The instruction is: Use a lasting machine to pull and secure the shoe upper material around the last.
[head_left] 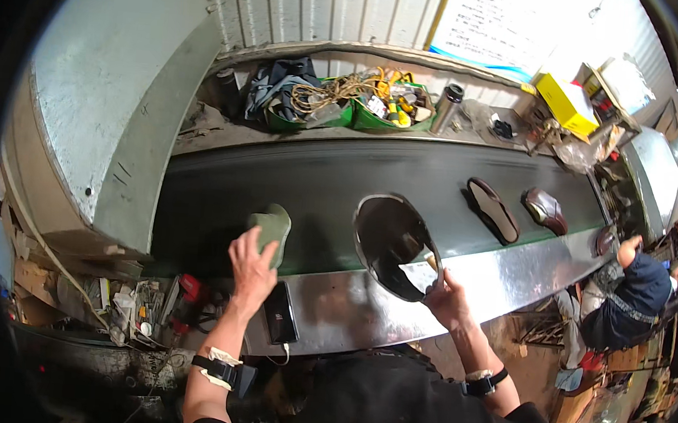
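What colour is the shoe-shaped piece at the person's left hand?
The shoe-shaped piece at the left hand is dull olive green, seen best in the head view.

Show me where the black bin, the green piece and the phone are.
Black bin [383, 234]: head view, on its dark inside.
Green piece [275, 221]: head view, on its upper part.
Phone [279, 314]: head view, on its screen.

Head-worn fisheye — downward; close-range

Left grip [253, 267] palm-down, fingers [253, 241] slightly spread, right grip [450, 299] curled tight, both forearms [218, 337] forward and well apart.
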The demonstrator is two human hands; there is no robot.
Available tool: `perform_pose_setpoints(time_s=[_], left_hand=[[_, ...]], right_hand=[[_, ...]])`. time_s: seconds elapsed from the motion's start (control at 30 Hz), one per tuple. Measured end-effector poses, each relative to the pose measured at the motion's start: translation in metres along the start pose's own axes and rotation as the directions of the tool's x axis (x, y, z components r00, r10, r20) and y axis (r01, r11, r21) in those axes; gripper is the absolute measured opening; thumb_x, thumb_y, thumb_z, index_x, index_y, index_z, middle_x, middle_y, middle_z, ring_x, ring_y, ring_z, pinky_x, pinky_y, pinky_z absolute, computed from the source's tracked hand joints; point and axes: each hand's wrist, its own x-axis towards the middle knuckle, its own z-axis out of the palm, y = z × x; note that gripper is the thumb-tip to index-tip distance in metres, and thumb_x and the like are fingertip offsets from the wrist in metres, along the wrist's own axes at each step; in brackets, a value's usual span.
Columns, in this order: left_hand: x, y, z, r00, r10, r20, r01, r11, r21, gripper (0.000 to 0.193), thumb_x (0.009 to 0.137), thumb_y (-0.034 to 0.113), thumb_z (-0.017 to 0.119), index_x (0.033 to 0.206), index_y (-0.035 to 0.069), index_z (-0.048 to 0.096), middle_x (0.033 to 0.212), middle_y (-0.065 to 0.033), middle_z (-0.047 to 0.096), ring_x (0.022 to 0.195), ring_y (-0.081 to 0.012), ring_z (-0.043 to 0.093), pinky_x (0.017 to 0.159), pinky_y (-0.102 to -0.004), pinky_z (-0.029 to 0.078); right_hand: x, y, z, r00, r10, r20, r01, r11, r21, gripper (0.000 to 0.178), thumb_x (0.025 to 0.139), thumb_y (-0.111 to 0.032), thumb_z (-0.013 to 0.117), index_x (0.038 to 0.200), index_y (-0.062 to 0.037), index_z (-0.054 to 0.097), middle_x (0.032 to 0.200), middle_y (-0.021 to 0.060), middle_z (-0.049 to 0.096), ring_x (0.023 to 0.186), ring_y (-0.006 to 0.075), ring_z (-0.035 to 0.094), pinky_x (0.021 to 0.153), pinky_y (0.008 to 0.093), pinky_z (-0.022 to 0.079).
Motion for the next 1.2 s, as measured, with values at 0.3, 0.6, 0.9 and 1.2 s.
perform_pose_setpoints(time_s=[0.3,0.6,0.9,1.2], left_hand=[[-0.079,0.183,0.047,0.864,0.500,-0.051,-0.502,0.853,-0.141,0.019,0.081,0.020,0.064,0.098,0.024,0.072,0.121,-0.0111,0.058,0.120,-0.0284,0.049,0.106,-0.0500,0.035],[-0.097,0.224,0.083,0.980,0.187,0.068,-0.050,0.562,-0.826,0.022,0.082,0.021,0.077,0.100,0.008,0.075,0.110,-0.0126,0.068,0.105,-0.0274,0.062,0.091,-0.0419,0.048],[-0.033,0.118,0.085,0.423,-0.397,0.815,0.778,-0.303,-0.551,0.031,0.089,0.028,0.075,0.107,0.003,0.074,0.103,-0.0090,0.074,0.095,-0.0217,0.068,0.086,-0.0372,0.053],[-0.020,0.120,0.136,0.549,-0.803,0.232,0.770,0.378,-0.513,0.029,0.092,0.031,0.071,0.102,0.004,0.076,0.095,-0.0168,0.075,0.089,-0.0315,0.071,0.083,-0.0406,0.052]], right_hand=[[-0.042,-0.014,0.028,0.984,0.024,-0.177,0.005,0.987,0.162,0.033,0.098,-0.035,0.063,0.119,-0.0101,0.066,0.071,-0.0033,0.053,0.073,0.0132,0.052,0.068,0.0307,0.045],[-0.079,-0.017,0.049,0.932,-0.254,-0.258,0.152,0.921,-0.358,0.033,0.099,-0.024,0.063,0.121,0.0004,0.060,0.082,0.0020,0.064,0.079,0.0153,0.059,0.075,0.0311,0.048],[-0.108,0.038,-0.019,0.660,-0.009,0.751,0.712,-0.311,-0.629,0.054,0.074,-0.011,0.080,0.127,-0.0114,0.070,0.069,0.0026,0.057,0.070,0.0236,0.064,0.114,0.0507,0.041],[-0.040,0.092,-0.050,0.517,-0.404,0.754,0.788,-0.119,-0.604,0.096,0.074,-0.015,0.090,0.153,-0.0039,0.036,0.150,0.0306,0.039,0.139,0.0461,0.043,0.109,0.0484,0.045]])
